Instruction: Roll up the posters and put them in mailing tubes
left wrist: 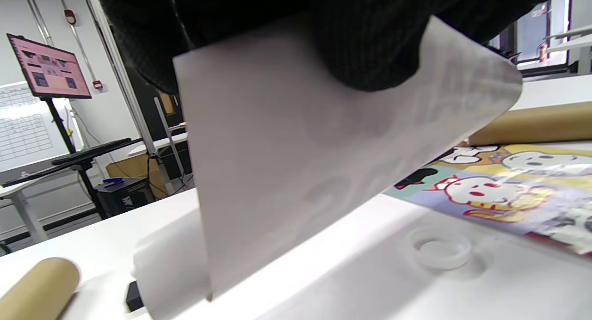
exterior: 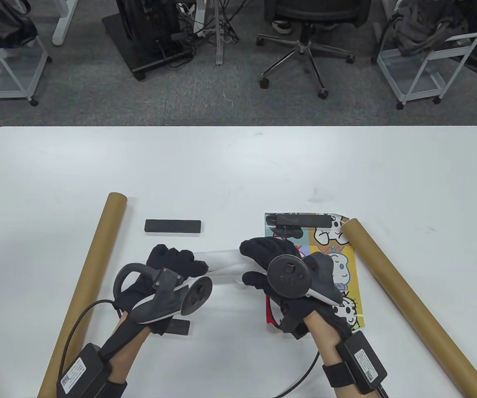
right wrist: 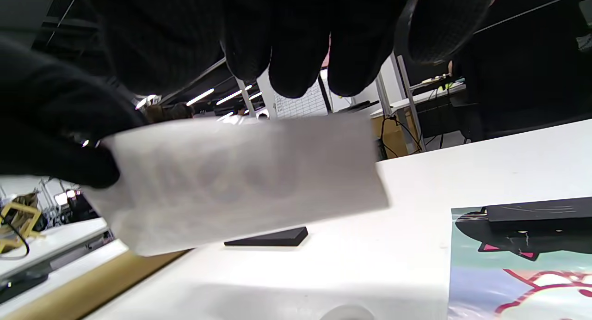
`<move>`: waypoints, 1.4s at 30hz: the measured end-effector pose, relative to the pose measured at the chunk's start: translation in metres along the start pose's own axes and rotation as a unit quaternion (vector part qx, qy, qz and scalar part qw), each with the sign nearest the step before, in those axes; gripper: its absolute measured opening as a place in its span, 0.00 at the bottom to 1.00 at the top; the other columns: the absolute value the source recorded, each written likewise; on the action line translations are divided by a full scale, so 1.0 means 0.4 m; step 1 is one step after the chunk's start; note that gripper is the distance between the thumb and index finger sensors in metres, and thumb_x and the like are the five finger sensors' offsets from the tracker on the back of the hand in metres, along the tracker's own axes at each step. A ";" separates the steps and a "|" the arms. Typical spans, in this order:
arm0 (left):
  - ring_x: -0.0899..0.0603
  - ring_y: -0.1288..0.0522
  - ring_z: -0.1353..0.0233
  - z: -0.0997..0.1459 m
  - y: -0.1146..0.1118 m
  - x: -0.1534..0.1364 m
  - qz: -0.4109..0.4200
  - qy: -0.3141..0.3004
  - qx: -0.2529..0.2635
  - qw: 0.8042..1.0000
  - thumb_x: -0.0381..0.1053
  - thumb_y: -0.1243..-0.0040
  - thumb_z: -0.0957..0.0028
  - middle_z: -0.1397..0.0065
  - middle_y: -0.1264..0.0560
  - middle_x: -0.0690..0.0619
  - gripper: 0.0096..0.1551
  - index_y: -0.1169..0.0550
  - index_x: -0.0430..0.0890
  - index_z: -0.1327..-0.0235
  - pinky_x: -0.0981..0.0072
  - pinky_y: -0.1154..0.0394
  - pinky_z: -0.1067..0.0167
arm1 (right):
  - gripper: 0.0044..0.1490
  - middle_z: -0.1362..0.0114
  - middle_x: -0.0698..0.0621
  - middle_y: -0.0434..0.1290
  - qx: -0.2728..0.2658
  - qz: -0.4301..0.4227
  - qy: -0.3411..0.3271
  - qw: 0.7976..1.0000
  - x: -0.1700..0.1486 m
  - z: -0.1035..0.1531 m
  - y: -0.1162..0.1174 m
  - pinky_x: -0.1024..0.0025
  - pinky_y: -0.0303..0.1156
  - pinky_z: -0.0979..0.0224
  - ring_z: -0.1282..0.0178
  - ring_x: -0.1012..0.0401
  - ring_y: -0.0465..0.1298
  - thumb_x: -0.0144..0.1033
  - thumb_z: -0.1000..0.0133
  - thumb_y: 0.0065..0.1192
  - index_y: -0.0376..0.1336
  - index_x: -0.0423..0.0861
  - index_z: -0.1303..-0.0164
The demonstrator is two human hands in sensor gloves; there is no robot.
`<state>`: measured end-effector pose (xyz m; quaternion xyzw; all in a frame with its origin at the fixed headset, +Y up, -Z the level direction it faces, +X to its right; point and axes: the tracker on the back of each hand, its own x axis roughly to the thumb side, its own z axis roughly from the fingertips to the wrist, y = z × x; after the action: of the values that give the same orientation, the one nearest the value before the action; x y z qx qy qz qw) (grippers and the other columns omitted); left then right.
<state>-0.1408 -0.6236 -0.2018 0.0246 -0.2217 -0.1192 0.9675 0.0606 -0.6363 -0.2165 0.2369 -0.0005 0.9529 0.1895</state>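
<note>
I have a rolled poster [exterior: 222, 265] held up off the white table [exterior: 238, 166] between both hands, white back outward, with the print showing faintly through the paper. My left hand [exterior: 172, 265] has its fingers curled over one end; in the left wrist view the sheet flares open below the fingers [left wrist: 370, 42], so the roll is loose there. My right hand [exterior: 280, 265] is wrapped round the other end, thumb on one side and fingers [right wrist: 296, 47] on the other.

I judge the paper light and springy: it will try to uncurl the moment my grip eases, and a hard pinch would crease it. I would hold it round the barrel near each end with light, even pressure and tighten the roll by twisting, not squeezing. The surface looks glossy, so it may slide under the gloves.

A second, cartoon poster [exterior: 346, 257] lies flat under my right wrist, its far edge pinned by a black weight bar [exterior: 302, 219]. Another black bar [exterior: 173, 226] lies apart on the table. One cardboard mailing tube [exterior: 85, 290] lies left of my hands, another [exterior: 412, 302] just right of the flat poster. A clear plastic end cap [left wrist: 441, 253] sits beside that poster.
</note>
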 end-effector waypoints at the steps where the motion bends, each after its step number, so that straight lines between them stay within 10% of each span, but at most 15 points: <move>1: 0.49 0.17 0.37 -0.005 0.000 0.006 0.001 -0.001 0.001 1.000 0.55 0.39 0.45 0.36 0.18 0.62 0.20 0.19 0.66 0.40 0.44 0.28 0.22 | 0.46 0.19 0.42 0.66 0.003 0.009 -0.001 1.000 0.001 -0.002 0.007 0.30 0.59 0.25 0.21 0.38 0.66 0.48 0.52 0.64 0.57 0.45 0.24; 24: 0.47 0.23 0.45 -0.033 -0.084 0.020 0.062 0.000 0.065 0.996 0.58 0.56 0.40 0.41 0.22 0.58 0.27 0.28 0.59 0.28 0.44 0.27 0.25 | 0.30 0.39 0.48 0.75 -0.037 0.110 0.007 0.993 -0.027 0.011 0.087 0.35 0.66 0.27 0.45 0.48 0.77 0.38 0.46 0.56 0.63 0.47 0.32; 34: 0.49 0.22 0.51 -0.006 -0.076 0.017 0.002 0.026 0.091 0.996 0.66 0.40 0.53 0.53 0.21 0.62 0.27 0.21 0.61 0.41 0.46 0.25 0.27 | 0.28 0.39 0.48 0.74 -0.076 0.129 -0.006 0.989 -0.007 0.032 0.072 0.34 0.64 0.26 0.45 0.48 0.75 0.38 0.45 0.53 0.63 0.49 0.33; 42: 0.42 0.25 0.30 0.000 -0.080 0.036 -0.011 0.023 0.095 0.995 0.65 0.46 0.48 0.26 0.27 0.54 0.36 0.29 0.61 0.23 0.40 0.31 0.22 | 0.27 0.40 0.47 0.76 -0.081 0.127 -0.015 0.988 0.002 0.034 0.077 0.34 0.66 0.27 0.46 0.47 0.76 0.37 0.46 0.55 0.66 0.48 0.36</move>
<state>-0.1354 -0.6582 -0.1988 0.1214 -0.2096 -0.1082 0.9642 0.0551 -0.6658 -0.2012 0.2328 -0.1105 0.9625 0.0850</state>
